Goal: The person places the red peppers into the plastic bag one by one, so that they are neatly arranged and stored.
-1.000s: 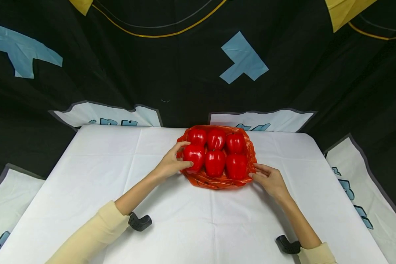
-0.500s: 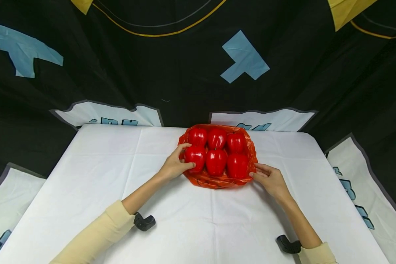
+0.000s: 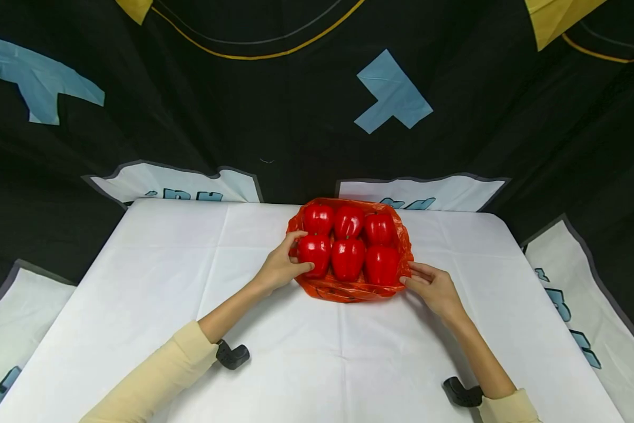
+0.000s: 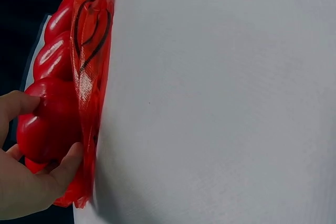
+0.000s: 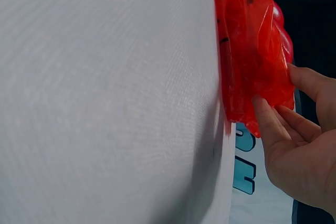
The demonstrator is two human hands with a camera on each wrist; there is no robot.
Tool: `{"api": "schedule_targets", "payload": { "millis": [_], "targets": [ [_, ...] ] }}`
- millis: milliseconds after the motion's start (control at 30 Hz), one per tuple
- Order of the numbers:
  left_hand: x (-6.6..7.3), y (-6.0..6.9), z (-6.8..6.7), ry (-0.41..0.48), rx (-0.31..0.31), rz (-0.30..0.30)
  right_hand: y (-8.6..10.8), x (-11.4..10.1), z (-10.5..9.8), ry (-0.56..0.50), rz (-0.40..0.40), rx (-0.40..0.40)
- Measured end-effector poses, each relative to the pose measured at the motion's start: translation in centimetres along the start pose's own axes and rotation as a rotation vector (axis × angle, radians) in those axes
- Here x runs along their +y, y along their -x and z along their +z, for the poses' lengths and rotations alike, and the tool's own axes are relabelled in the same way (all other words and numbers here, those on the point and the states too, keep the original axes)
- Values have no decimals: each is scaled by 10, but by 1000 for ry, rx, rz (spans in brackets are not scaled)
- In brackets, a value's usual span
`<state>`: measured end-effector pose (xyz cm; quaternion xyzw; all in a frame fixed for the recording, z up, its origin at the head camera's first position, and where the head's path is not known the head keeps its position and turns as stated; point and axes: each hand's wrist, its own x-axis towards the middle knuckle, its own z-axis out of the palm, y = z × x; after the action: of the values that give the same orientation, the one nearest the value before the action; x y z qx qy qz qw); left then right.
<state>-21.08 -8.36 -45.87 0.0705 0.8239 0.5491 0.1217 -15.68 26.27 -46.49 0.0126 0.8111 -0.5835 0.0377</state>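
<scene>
Several glossy red bell peppers (image 3: 346, 258) lie in two rows in a thin red plastic bag (image 3: 348, 292), its mouth spread around them. My left hand (image 3: 282, 264) grips the near-left bell pepper (image 3: 317, 254), thumb on the near side and fingers on the far side; the left wrist view shows this pepper (image 4: 50, 124) in the bag beside the others. At the bag's right end, my right hand (image 3: 435, 289) pinches the plastic between thumb and fingers. Up close, the right hand (image 5: 299, 150) has its thumb and a finger on the crumpled bag (image 5: 257, 66).
The bag rests on a table under a white cloth (image 3: 274, 358), near its far edge. Behind hangs a black cloth (image 3: 216, 117) with blue, white and yellow shapes. A black device (image 3: 233, 355) sits at the left wrist, another (image 3: 462, 392) at the right.
The left hand has shifted slightly right, with the bag and peppers there moving a little the same way. The right hand stays at the bag's edge.
</scene>
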Motion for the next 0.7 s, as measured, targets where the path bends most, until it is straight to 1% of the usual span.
{"api": "schedule_targets", "payload": {
  "millis": [233,400,567,700],
  "targets": [
    [3,2,-2,-32,1,39,0,-1,-1,1,1,-11],
    [7,5,-8,-34,7,37,-1,0,-4,31,13,-11],
    [8,8,-21,-48,32,45,1,1,-9,76,19,10],
    [6,11,-38,-98,59,65,4,-1,-15,101,11,44]
  ]
}}
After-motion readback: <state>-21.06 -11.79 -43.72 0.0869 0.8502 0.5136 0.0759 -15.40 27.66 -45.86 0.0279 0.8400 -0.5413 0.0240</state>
